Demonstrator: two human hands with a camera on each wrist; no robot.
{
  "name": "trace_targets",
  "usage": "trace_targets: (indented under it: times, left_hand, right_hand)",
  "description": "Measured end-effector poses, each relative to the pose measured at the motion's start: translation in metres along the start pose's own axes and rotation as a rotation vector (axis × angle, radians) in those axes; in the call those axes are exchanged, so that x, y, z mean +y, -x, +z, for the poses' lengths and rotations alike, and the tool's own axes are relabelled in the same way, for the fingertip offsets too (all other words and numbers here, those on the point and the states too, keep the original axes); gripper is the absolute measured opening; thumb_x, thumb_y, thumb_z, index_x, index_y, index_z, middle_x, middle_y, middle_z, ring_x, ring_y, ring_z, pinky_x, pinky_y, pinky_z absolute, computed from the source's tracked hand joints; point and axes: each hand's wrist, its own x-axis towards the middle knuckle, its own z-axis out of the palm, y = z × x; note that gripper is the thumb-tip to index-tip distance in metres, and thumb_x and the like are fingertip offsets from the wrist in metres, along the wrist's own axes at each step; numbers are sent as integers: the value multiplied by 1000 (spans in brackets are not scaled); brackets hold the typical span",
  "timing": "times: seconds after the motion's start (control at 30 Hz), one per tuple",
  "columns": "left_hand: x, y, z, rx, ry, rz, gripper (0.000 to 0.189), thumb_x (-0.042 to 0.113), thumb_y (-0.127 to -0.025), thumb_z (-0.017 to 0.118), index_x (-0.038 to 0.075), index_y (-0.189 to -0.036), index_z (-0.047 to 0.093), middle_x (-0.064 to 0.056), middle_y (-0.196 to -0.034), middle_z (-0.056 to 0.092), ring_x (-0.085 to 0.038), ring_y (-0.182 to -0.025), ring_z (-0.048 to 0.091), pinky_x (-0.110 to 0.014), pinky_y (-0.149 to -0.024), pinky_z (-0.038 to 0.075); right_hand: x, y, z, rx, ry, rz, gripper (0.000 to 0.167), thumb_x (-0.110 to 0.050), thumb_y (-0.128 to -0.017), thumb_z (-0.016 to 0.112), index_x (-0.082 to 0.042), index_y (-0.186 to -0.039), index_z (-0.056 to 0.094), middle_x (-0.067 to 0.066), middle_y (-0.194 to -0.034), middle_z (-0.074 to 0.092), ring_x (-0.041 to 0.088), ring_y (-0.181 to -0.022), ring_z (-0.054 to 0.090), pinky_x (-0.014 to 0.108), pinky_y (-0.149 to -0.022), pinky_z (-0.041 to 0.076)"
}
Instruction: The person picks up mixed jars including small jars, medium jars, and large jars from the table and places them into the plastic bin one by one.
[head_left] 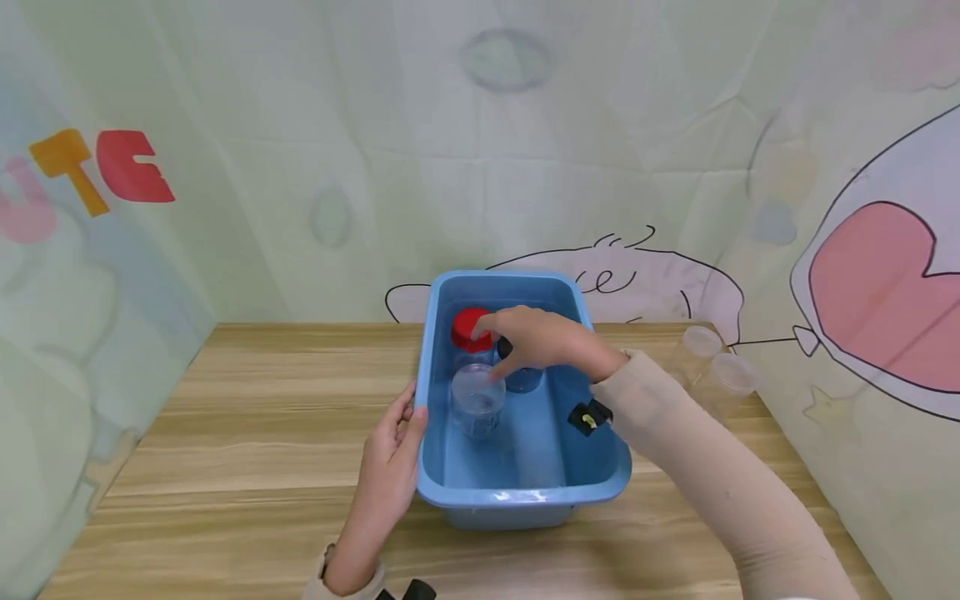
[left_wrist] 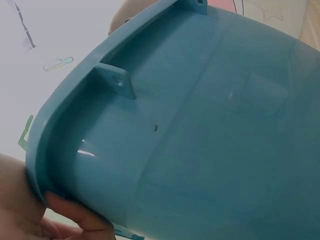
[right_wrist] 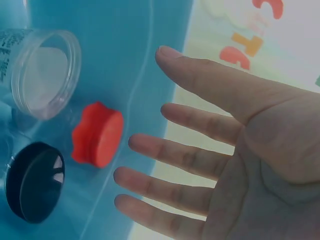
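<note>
A blue plastic basin (head_left: 525, 497) stands on the table and holds several jars. My left hand (head_left: 390, 450) grips its left rim, thumb on top and fingers beneath the edge; the left wrist view shows the basin's outer wall (left_wrist: 210, 130) with fingers at the rim. Inside, a clear plastic jar (head_left: 477, 404) stands near the left wall, with a red scalloped lid (right_wrist: 100, 135) and a black lid (right_wrist: 35, 182) behind it. Over them, my right hand (head_left: 536, 337) hovers with fingers spread and nothing in its grasp.
Two clear containers with pale lids, a nearer one (head_left: 733, 375) and a farther one (head_left: 702, 342), stand at the table's right edge, partly behind the right sleeve. A printed cloth backdrop (head_left: 337, 167) rises behind and beside the wooden table (head_left: 262, 467).
</note>
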Motion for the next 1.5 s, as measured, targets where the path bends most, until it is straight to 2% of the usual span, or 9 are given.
trace_targets:
  times: [0.47,0.7,0.97,1.17,1.5]
  left_hand:
    - [-1,0,1,0,2,17,46,17,-108,45,-5,-148,40,-17,-104,54,-14,-71,55,-26,-65,51]
    - [0,0,2,-4,6,15,46,18,-108,44,-5,-148,40,-18,-106,55,-14,-75,56,-26,-67,52]
    - [0,0,1,-4,-1,4,46,17,-108,45,-5,-149,40,-17,-105,54,-14,-72,54,-26,-65,51]
    - [1,0,1,1,-7,-4,46,17,-108,45,-5,-148,40,-17,-105,54,-14,-72,55,-25,-66,51]
    - [0,0,0,6,0,1,46,16,-108,45,-5,-149,39,-17,-106,54,-13,-72,53,-25,-66,51]
  right_hand:
    - [18,27,-18,155,-38,-61,49,-23,-91,76,-3,-132,59,13,-124,63,28,-113,57,44,-94,50]
    - [26,39,-25,237,-43,-17,44,-23,-92,75,-3,-129,61,12,-123,63,27,-112,58,43,-93,49]
    - [39,57,-28,335,-44,-2,44,-21,-91,75,0,-128,62,13,-125,63,29,-111,57,46,-92,49]
    - [48,70,-30,355,-64,17,42,-23,-92,74,-1,-127,61,14,-120,62,31,-108,56,46,-86,50]
    - [56,85,-33,356,-79,65,44,-24,-93,73,0,-128,60,17,-122,62,34,-108,57,50,-85,51]
